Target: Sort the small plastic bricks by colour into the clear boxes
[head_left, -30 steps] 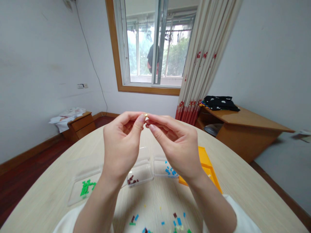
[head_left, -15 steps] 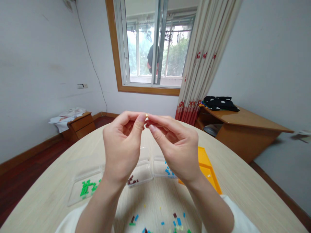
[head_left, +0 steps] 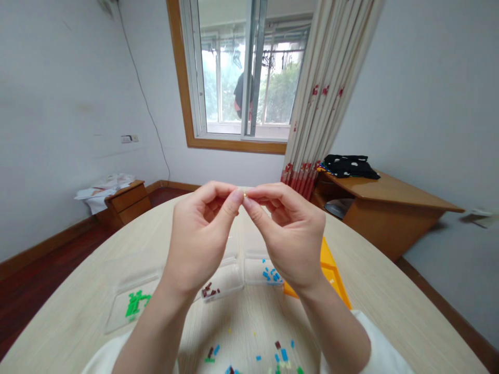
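my left hand and right hand, thumbs and forefingers nearly closed, pinch a tiny pale-yellow piece between their tips; uneven pressure could flick it among the loose bricks below my fingers.

A tiny pale-yellow piece is at about the middle of the frame, held in the air where the fingertips of the left hand and the right hand meet. Only a small bit shows between thumbs and fingers; its full shape and tilt are hidden.
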Tool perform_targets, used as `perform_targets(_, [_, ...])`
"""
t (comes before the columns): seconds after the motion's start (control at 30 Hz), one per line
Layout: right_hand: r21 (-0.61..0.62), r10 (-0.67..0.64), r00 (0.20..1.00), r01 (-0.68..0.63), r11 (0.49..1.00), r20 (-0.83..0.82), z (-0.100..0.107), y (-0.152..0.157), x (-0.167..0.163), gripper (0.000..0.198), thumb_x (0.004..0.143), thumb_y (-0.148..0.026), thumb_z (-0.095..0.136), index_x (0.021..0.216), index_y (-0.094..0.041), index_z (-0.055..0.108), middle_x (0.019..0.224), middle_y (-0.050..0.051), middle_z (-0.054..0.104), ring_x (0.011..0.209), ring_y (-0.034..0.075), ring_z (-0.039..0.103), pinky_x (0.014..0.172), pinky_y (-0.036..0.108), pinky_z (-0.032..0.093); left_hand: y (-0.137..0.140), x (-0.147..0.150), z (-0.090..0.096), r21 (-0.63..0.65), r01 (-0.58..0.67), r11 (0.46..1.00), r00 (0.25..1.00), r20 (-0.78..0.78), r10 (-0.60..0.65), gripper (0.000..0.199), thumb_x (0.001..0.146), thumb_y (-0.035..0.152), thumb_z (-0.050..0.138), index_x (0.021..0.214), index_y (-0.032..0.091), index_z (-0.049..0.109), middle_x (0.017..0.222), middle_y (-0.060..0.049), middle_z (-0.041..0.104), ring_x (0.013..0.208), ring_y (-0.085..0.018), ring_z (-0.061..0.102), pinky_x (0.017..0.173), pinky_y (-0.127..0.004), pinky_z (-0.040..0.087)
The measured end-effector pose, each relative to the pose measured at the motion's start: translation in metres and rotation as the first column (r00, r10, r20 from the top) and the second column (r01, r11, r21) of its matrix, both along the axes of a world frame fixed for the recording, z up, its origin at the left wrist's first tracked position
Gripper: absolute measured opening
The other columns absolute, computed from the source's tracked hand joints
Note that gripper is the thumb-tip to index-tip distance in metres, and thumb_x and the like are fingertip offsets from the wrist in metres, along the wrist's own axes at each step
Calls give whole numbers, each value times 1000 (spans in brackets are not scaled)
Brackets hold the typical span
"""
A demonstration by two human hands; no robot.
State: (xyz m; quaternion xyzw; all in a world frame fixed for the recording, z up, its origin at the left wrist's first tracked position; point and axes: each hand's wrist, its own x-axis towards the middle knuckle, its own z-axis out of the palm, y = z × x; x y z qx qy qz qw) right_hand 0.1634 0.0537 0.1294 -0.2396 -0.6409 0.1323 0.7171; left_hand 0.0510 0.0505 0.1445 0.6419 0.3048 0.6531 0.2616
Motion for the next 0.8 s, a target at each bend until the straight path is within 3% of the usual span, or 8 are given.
perform_targets(0.17, [46, -11, 994, 6, 999, 105, -1, 1, 4, 17, 81, -10, 63, 89, -22, 70, 83, 0, 69, 77, 11, 63, 71, 25, 53, 1, -4, -1, -1, 42, 999, 998, -48, -42, 20, 82, 32, 62, 70, 16, 61, 65, 0, 62, 62, -11, 56, 58, -20, 47])
perform_targets(0.5, [159, -140, 970, 109, 981, 197, 3, -9, 5, 16, 84, -9, 59, 84, -21, 69, 79, 0, 69, 74, 11, 62, 67, 26, 50, -5, -8, 8, 27, 16, 1000, 982, -188, -10, 28, 82, 38, 60, 64, 17, 56, 59, 1, 58, 60, -12, 55, 60, -21, 46])
perform_targets(0.8, [73, -194, 950, 182, 981, 246, -2, -17, 5, 8, 84, -13, 56, 82, -19, 61, 74, 0, 66, 70, 12, 60, 64, 27, 48, -3, -12, 9, -12, 79, 997, 951, -298, -79, 27, 80, 32, 53, 60, 15, 56, 57, 1, 54, 56, -10, 49, 54, -21, 41])
